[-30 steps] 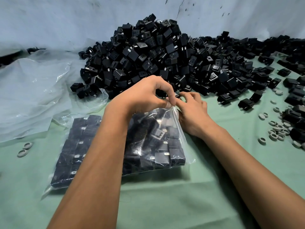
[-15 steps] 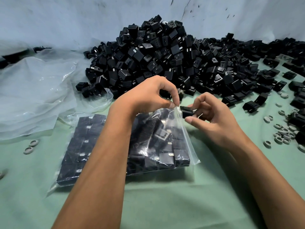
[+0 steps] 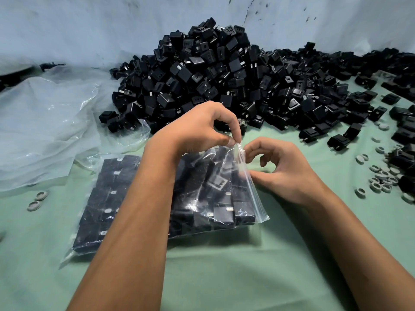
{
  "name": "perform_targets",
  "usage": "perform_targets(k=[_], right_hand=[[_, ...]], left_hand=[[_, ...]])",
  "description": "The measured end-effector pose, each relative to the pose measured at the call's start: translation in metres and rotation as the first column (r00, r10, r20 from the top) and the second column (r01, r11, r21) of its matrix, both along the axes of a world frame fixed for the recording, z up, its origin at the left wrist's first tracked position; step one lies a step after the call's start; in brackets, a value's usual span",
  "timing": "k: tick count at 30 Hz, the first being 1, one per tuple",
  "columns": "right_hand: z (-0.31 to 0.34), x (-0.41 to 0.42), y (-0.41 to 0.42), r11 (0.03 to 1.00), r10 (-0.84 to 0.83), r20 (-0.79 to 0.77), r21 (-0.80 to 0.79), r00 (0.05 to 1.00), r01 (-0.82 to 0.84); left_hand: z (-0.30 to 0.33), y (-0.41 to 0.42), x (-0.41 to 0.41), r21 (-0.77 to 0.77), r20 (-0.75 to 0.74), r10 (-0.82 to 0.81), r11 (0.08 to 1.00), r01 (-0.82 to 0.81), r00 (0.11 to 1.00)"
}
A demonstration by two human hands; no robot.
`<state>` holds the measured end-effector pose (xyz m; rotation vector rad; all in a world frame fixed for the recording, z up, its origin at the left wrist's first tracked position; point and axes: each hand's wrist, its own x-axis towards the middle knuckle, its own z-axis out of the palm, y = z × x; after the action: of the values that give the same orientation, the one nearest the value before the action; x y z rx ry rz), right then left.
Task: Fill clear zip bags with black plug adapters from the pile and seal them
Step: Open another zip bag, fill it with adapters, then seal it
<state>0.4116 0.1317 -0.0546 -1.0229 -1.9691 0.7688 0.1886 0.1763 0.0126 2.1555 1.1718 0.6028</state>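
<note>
A clear zip bag (image 3: 215, 198) lies on the green cloth, packed with rows of black plug adapters. My left hand (image 3: 202, 129) reaches across it and pinches the bag's raised far-right corner between thumb and forefinger. My right hand (image 3: 287, 173) rests just right of the bag with its fingers curled and apart. Its thumb and forefinger tips touch the bag's open right edge, and nothing shows in it. The big pile of black adapters (image 3: 224, 75) rises just behind both hands, against the wall.
A crumpled clear plastic sheet (image 3: 45, 122) covers the left side. Loose adapters (image 3: 404, 131) and several pale rings (image 3: 381, 176) are scattered at the right; two rings (image 3: 37, 199) lie at the left. The pale blue wall (image 3: 89, 23) closes the back.
Half a second ago my right hand held a black adapter at the bag's mouth; now that hand is empty and lower against the bag's edge. My left hand kept its pinch.
</note>
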Motion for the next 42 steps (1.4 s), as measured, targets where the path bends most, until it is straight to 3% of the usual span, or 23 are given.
perform_targets(k=[9, 16, 22, 26, 29, 32, 34, 37, 42], right_hand=[[0.002, -0.004, -0.002, 1.0, -0.029, -0.072, -0.01, 0.997, 0.028], [0.002, -0.013, -0.007, 0.997, 0.055, -0.112, -0.038, 0.992, -0.06], [-0.002, -0.009, 0.005, 0.969, -0.246, -0.133, 0.001, 0.96, 0.248], [-0.008, -0.011, 0.032, 0.905, -0.423, 0.178, 0.14, 0.889, 0.402], [-0.01, -0.018, 0.056, 0.925, -0.38, 0.452, 0.166, 0.807, 0.342], [-0.013, -0.027, 0.071, 0.934, -0.351, 0.543, 0.147, 0.763, 0.325], [-0.011, -0.028, 0.074, 0.923, -0.381, 0.49, 0.156, 0.784, 0.352], [-0.012, -0.023, 0.067, 0.896, -0.445, 0.276, 0.127, 0.852, 0.426], [-0.012, -0.011, 0.035, 0.883, -0.456, 0.01, -0.116, 0.89, 0.454]], left_hand=[[-0.002, 0.002, 0.0, -0.002, 0.006, -0.008, 1.0, 0.008, 1.0], [-0.004, 0.003, 0.003, 0.022, 0.002, -0.016, 1.0, 0.016, 1.0], [-0.003, 0.004, 0.001, 0.005, 0.002, -0.016, 1.0, 0.016, 1.0], [-0.002, 0.003, 0.001, 0.002, 0.01, -0.017, 1.0, 0.017, 1.0], [-0.002, 0.003, 0.001, 0.009, 0.009, -0.018, 1.0, 0.018, 1.0], [-0.001, 0.003, 0.0, 0.01, 0.025, -0.026, 1.0, 0.026, 0.999], [-0.001, 0.003, 0.0, 0.012, 0.023, -0.024, 1.0, 0.024, 0.999], [-0.001, 0.003, 0.001, 0.011, 0.018, -0.013, 1.0, 0.013, 1.0], [0.0, 0.002, 0.0, 0.006, -0.005, -0.005, 1.0, 0.005, 1.0]])
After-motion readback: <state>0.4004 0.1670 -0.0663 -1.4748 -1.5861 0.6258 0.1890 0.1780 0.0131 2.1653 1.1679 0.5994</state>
